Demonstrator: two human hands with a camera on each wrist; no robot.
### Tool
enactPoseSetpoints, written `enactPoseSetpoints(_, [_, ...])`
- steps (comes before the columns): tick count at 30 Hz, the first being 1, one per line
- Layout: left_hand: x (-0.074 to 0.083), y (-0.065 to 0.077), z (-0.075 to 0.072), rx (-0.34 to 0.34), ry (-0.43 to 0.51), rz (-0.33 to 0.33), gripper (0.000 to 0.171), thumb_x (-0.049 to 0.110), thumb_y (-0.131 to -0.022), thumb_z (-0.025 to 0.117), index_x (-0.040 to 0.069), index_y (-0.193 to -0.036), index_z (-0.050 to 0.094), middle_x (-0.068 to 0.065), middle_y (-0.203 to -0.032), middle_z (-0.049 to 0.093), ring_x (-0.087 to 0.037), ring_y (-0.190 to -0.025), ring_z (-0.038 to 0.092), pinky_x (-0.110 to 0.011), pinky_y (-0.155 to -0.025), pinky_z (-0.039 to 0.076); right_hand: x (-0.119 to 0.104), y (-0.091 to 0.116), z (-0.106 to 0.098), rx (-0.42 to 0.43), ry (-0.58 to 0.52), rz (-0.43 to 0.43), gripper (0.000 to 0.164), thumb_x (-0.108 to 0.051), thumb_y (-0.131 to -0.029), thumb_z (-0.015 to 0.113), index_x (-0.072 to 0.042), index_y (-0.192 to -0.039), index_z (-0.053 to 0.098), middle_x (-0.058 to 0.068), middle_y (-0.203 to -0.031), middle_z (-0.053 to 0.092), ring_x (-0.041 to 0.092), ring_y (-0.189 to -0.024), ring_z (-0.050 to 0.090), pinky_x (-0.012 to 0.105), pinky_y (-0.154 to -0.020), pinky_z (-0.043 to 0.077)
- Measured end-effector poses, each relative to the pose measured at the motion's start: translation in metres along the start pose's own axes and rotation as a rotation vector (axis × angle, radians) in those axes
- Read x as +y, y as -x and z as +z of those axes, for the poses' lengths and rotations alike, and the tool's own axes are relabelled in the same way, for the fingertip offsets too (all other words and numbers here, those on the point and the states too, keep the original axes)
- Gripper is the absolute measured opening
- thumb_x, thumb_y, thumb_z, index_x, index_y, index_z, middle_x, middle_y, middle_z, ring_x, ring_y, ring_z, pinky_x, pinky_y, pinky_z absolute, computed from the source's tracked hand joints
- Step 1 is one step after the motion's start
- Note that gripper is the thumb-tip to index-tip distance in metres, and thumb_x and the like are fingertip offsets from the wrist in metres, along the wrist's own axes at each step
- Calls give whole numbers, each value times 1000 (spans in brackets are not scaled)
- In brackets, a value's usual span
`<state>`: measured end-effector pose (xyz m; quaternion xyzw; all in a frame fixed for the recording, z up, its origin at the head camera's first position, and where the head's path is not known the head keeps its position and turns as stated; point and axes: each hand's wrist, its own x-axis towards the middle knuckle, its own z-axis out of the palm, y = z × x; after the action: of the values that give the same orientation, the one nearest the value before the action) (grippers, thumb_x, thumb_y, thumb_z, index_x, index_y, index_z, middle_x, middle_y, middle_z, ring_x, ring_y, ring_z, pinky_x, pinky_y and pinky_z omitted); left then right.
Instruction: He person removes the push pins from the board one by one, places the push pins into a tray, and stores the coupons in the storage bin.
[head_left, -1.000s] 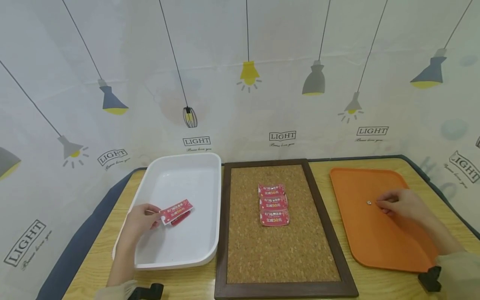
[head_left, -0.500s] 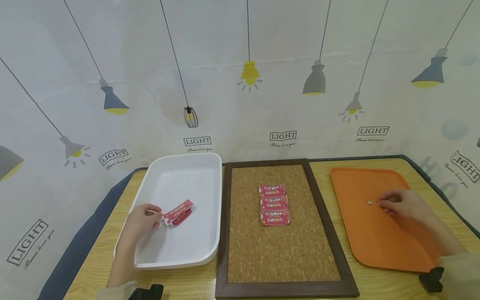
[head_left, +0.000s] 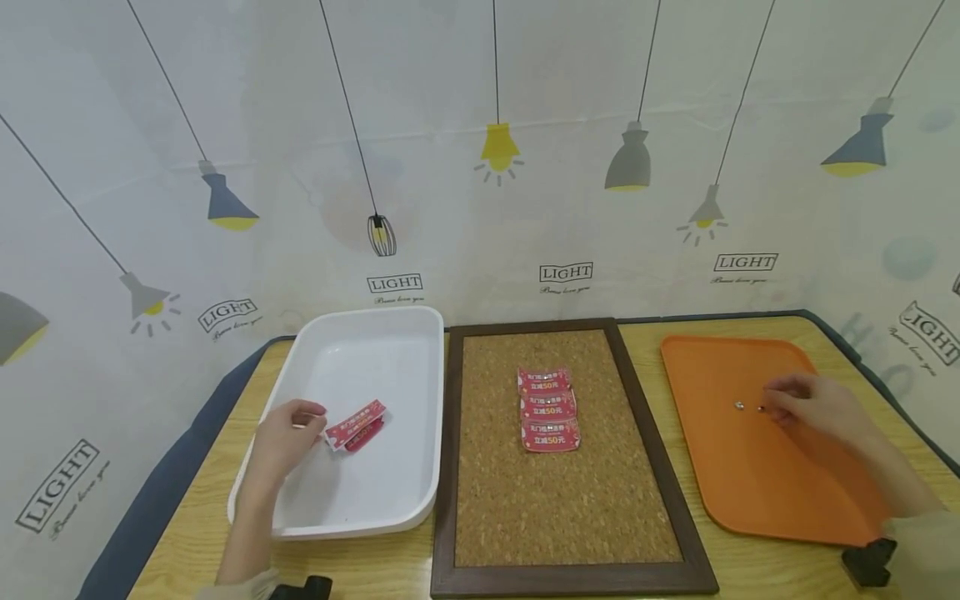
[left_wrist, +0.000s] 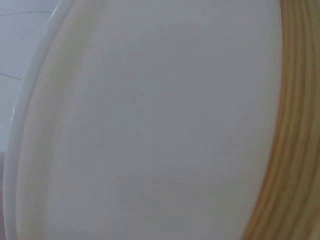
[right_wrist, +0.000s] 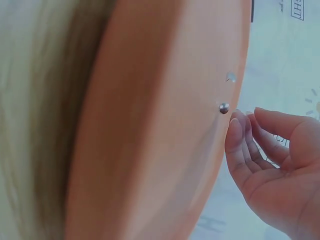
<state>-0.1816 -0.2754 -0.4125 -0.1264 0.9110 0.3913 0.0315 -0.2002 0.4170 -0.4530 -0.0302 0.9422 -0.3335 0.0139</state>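
Note:
Inside the white tray (head_left: 360, 492), two red printed coupons (head_left: 356, 423) lie overlapped, the upper one askew. My left hand (head_left: 281, 442) hovers just left of them with its fingers bent loosely, holding nothing. My right hand (head_left: 813, 410) is over the orange tray (head_left: 735, 475), fingers gently curved and thumb apart. Right at its fingertips sits a small silver thumbtack (right_wrist: 224, 108), and a second thumbtack (right_wrist: 230, 77) lies a little beyond. The left wrist view shows only tray and table, not the hand.
Between the trays lies a brown-framed cork board (head_left: 562, 517). Three red coupons (head_left: 551, 435) are pinned on it in an overlapping column, each with a silver tack. A lamp-printed backdrop (head_left: 450, 200) rises behind the wooden table (head_left: 375, 571).
My left hand has let go of the upper coupon, which now rests in the tray. My right fingers have drawn back slightly rightward, uncovering the second thumbtack on the orange tray.

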Motion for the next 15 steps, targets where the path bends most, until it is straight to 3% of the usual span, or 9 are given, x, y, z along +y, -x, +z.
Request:
enactPoseSetpoints(7, [10, 3, 7, 22, -14, 63, 30, 16, -100, 57, -4, -122, 61, -25, -118, 63, -37, -106, 61, -48, -89, 51, -14, -2, 3, 47, 39, -47, 37, -26, -103, 59, 8, -118, 64, 11, -93, 73, 3, -73, 62, 23, -64, 48])
enactPoseSetpoints(15, [29, 9, 21, 8, 18, 115, 28, 15, -99, 59, -1, -121, 63, -21, -116, 64, -33, -105, 62, -41, -85, 53, -38, -4, 12, 54, -19, -111, 32, -21, -102, 61, 7, -118, 65, 12, -92, 72, 10, -74, 66, 26, -64, 52])
